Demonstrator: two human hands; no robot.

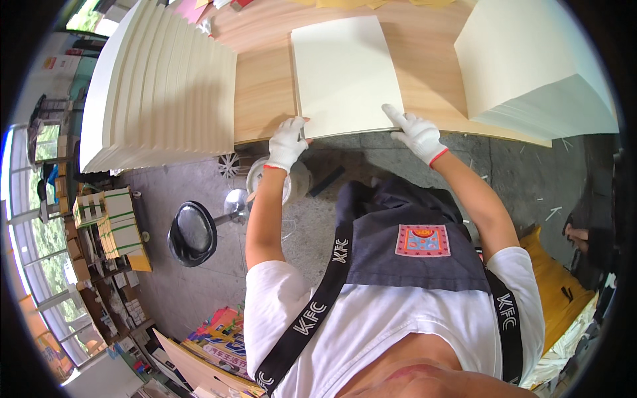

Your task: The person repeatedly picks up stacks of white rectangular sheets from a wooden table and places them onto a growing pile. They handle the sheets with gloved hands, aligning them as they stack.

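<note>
Flanking the cream sheets (346,73), whose near corners both hands (287,142) (420,138) grip, stand two tall paper stacks (169,86) (531,66).

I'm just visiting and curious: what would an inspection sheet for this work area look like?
Surface: wood-grain table.
Job's things: flat cream sheets in the middle; taller cream stack to the left, another cream stack to the right.
Clutter: yellow sheets toward the far edge; white scraps on the floor.
Hands: both gloved; left hand at the middle sheets' near left corner, right hand near their right one.
Cables: nothing seen.
Surroundings: black-seated stool, windows at left.
</note>
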